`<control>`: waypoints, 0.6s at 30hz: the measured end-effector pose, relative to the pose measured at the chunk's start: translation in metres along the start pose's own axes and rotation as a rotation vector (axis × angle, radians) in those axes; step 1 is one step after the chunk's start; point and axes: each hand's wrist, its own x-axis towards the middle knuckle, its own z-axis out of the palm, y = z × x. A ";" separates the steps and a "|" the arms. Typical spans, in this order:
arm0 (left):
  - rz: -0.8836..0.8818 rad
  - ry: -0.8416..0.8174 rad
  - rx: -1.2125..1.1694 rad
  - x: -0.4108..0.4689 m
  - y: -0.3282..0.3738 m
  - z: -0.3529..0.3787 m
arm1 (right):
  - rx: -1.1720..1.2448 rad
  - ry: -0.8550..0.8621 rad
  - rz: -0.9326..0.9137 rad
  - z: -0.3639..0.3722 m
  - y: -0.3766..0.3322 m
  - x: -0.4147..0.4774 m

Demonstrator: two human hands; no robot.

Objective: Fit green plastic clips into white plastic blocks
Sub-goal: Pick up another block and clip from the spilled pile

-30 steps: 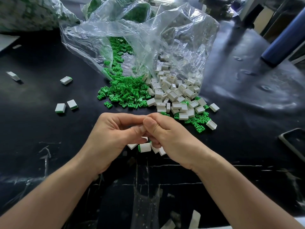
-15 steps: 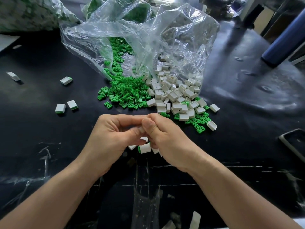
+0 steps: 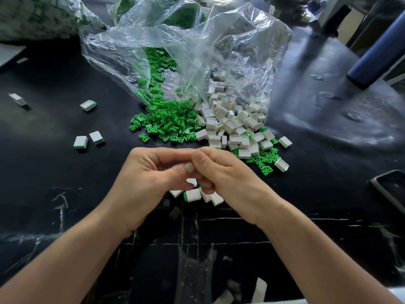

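My left hand (image 3: 144, 178) and my right hand (image 3: 230, 178) meet fingertip to fingertip above the black table (image 3: 54, 172), all fingers curled. Between them they pinch a small piece; only a white corner of a block (image 3: 192, 182) shows, and any clip in it is hidden. Just below the hands lie a few white blocks with green clips fitted (image 3: 192, 195). Beyond the hands a heap of loose green clips (image 3: 168, 123) lies beside a heap of white blocks (image 3: 230, 123), both spilling from clear plastic bags (image 3: 175, 51).
Fitted blocks lie scattered at the left: a pair (image 3: 87, 140), one (image 3: 87, 105) and one far left (image 3: 18, 99). A phone (image 3: 390, 189) sits at the right edge and a blue cylinder (image 3: 377, 55) stands at the back right. More bags of parts sit behind.
The hands stay pressed together in the same spot, with only slight shifts of the fingers. Nothing on the table has moved.
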 end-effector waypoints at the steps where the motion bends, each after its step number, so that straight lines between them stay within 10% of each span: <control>1: -0.011 0.006 -0.014 0.000 0.000 -0.001 | 0.069 -0.022 0.006 -0.002 -0.001 -0.001; 6: -0.046 0.029 -0.048 0.003 0.002 0.000 | 0.481 -0.128 0.081 -0.012 -0.008 -0.003; 18: -0.103 0.047 -0.060 0.002 -0.001 0.004 | 0.388 -0.063 0.188 -0.012 -0.007 -0.001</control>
